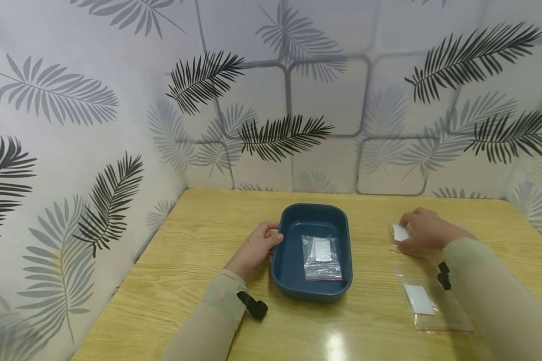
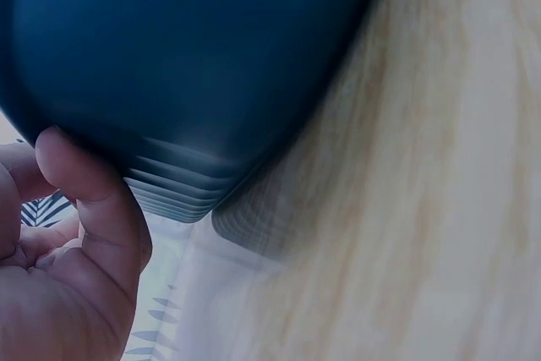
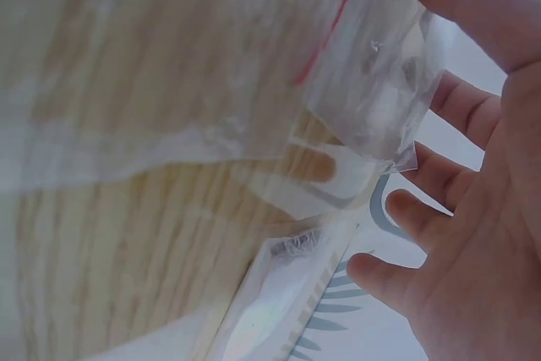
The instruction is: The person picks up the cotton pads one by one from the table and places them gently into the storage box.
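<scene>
A dark blue rectangular bin stands on the table, and inside it lies a clear zip bag with a white packet. The left hand holds the bin's left side; in the left wrist view the thumb lies against the blue wall. To the right of the bin, the right hand pinches a small clear bag with a white piece in it. The right wrist view shows this clear plastic at the thumb and fingers of the right hand.
Nearer the body on the right, another clear bag with a white piece lies flat, partly under the right forearm. The wooden table meets a leaf-patterned covering behind and at the left.
</scene>
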`<act>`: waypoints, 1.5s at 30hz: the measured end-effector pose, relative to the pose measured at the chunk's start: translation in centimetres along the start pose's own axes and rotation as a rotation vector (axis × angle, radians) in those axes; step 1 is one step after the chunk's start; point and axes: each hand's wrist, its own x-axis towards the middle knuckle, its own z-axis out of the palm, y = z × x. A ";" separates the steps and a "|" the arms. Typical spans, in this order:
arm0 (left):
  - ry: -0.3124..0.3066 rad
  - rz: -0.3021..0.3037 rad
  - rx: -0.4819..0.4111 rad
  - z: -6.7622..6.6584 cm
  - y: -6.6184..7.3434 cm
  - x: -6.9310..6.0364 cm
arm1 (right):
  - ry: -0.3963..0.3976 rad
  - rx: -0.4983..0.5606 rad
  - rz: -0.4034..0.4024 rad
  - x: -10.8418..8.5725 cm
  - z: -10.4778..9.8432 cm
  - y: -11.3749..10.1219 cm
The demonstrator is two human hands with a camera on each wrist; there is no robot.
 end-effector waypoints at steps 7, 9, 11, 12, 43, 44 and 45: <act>0.002 0.000 -0.003 0.1 0.1 0.0 | 0.029 -0.014 -0.043 -0.3 -0.5 -0.3; 0.003 0.001 0.001 0.1 0.0 0.1 | 0.046 -0.023 -0.065 -0.3 -0.9 -0.6; 0.003 0.001 0.003 0.1 -0.1 0.1 | 0.066 -0.018 -0.085 -0.4 -1.5 -1.3; 0.003 0.003 0.002 0.1 -0.1 0.1 | 0.077 -0.015 -0.097 -0.5 -1.8 -1.7; 0.012 0.005 0.015 0.1 -0.3 0.1 | 0.133 -0.023 -0.298 1.9 -4.6 -17.3; 0.014 0.003 0.015 0.1 -0.3 0.2 | 0.131 -0.024 -0.301 2.1 -4.5 -17.6; 0.015 0.002 0.015 0.1 -0.3 0.2 | 0.130 -0.028 -0.307 2.2 -4.3 -17.9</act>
